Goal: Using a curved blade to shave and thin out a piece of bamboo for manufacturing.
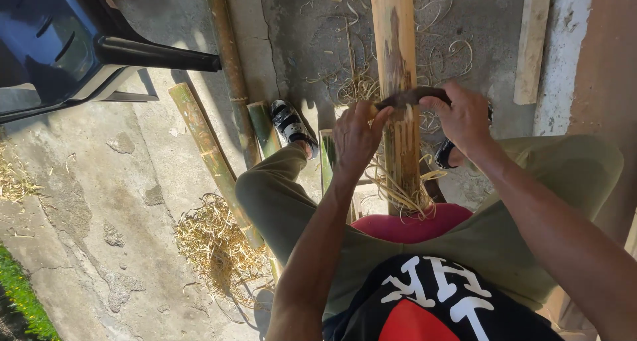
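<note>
- A pale bamboo pole [394, 42] ran straight away from the seated person, out from between the knees, its near end resting against a red pad [411, 227] on the lap.
- A dark curved blade [415, 96] lay crosswise on the pole, gripped at both ends.
- The left hand [355, 142] was curled closed round the blade's left end, fingers pinched tight on it.
- The right hand [461, 119] was closed over the blade's right end, knuckles up, wrapped firmly about it.
- Just below the grip, toward the lap, thin split strips and curls [405, 188] hung off the pole.
- Beyond the grip, loose shavings [358, 82] lay scattered on the concrete floor [86, 202] on both sides of the pole.
- Left of the grip, past the left knee, a black-and-white sandal [292, 125] stood among green bamboo lengths [206, 148].
- Farther left, a heap of straw-coloured shavings [219, 245] lay beside those lengths.
- Far left of the grip stood a dark blue plastic chair [66, 42].
- Right of the grip, a wooden slat [533, 42] lay near the wall.
</note>
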